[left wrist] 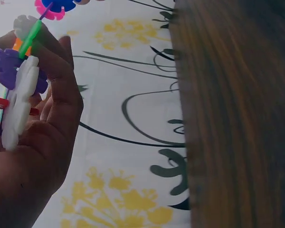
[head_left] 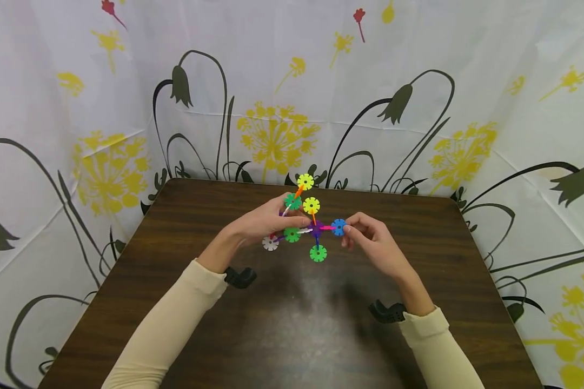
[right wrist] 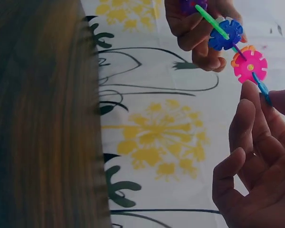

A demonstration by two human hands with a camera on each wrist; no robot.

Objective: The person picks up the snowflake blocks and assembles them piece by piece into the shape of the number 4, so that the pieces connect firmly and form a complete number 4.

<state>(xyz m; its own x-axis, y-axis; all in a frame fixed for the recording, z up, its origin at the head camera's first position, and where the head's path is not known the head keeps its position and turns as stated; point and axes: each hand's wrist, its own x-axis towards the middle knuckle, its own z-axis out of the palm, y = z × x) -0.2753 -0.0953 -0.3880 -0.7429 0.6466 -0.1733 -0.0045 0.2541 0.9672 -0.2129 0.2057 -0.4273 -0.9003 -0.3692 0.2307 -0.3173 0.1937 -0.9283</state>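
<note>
Both hands hold one structure of notched plastic discs joined edge to edge, raised over the table. My left hand (head_left: 267,219) grips its left part, the thumb resting near a purple disc (head_left: 316,228). Two yellow discs, green discs and a white disc (head_left: 270,243) stick out around that hand. In the left wrist view a white disc (left wrist: 20,104) lies against the palm side. At the right end, my right hand (head_left: 372,237) pinches a blue disc (head_left: 338,227) between thumb and finger. The right wrist view shows it edge-on beside a pink disc (right wrist: 250,66). Parts behind the left fingers are hidden.
A dark brown wooden table (head_left: 311,335) lies below the hands. Behind it and at both sides hangs a white curtain (head_left: 282,70) with flower prints. Black wrist mounts sit at the left wrist (head_left: 240,277) and right wrist (head_left: 388,312).
</note>
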